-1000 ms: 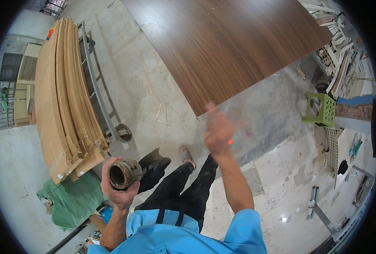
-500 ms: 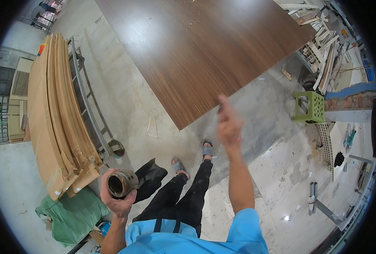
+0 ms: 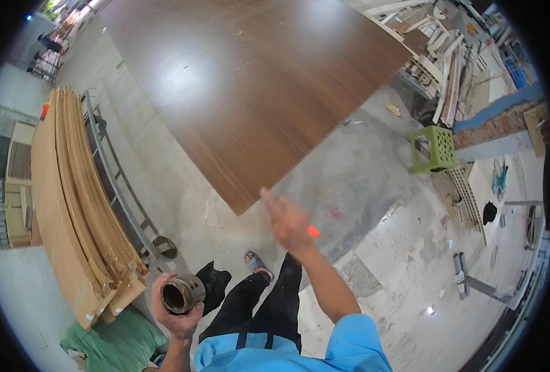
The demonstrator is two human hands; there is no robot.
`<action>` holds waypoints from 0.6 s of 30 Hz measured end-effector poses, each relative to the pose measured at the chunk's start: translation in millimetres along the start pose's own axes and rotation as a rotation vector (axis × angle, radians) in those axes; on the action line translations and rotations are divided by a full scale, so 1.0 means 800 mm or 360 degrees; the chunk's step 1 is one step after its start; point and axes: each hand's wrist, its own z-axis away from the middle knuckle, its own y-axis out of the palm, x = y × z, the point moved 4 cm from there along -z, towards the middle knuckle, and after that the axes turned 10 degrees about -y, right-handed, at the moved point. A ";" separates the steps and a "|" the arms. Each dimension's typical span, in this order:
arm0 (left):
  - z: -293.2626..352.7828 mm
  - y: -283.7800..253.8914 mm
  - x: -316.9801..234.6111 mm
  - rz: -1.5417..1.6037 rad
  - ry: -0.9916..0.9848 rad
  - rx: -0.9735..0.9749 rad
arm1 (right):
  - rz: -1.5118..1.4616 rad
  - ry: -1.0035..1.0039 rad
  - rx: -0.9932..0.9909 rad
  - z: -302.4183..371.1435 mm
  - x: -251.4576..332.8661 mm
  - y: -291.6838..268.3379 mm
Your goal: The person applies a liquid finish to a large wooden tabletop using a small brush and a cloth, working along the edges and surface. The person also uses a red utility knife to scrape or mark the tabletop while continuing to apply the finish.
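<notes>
Right hand [image 3: 289, 224] nearer panel corner [image 3: 240, 203], jar [image 3: 192, 289] dark inside

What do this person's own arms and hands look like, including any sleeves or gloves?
The left hand is ungloved, as is the right hand, which looks blurred. A bright blue short sleeve covers the upper right arm, leaving the right forearm bare. The left forearm is bare too; its sleeve cannot be made out.

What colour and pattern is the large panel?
The panel is brown with wood grain, shown best in the head view.
</notes>
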 end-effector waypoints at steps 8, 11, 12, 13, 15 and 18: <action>0.012 0.103 -0.066 -0.0082 0.0349 0.0358 | 0.0179 0.0206 -0.0372 -0.089 -0.177 -0.094; 0.003 0.168 -0.101 -0.0015 0.0297 0.0431 | 0.0137 0.0260 -0.0532 -0.124 -0.258 -0.141; -0.002 0.191 -0.114 0.0045 0.0280 0.0469 | 0.0154 0.0232 -0.0566 -0.136 -0.287 -0.159; -0.007 0.213 -0.128 0.0032 0.0271 0.0484 | 0.0170 0.0211 -0.0597 -0.147 -0.317 -0.177; -0.020 0.254 -0.158 0.0097 0.0248 0.0498 | 0.0187 0.0263 -0.0558 -0.168 -0.378 -0.211; -0.038 0.306 -0.195 -0.0026 0.0230 0.0492 | 0.0100 0.0291 -0.0636 -0.196 -0.464 -0.254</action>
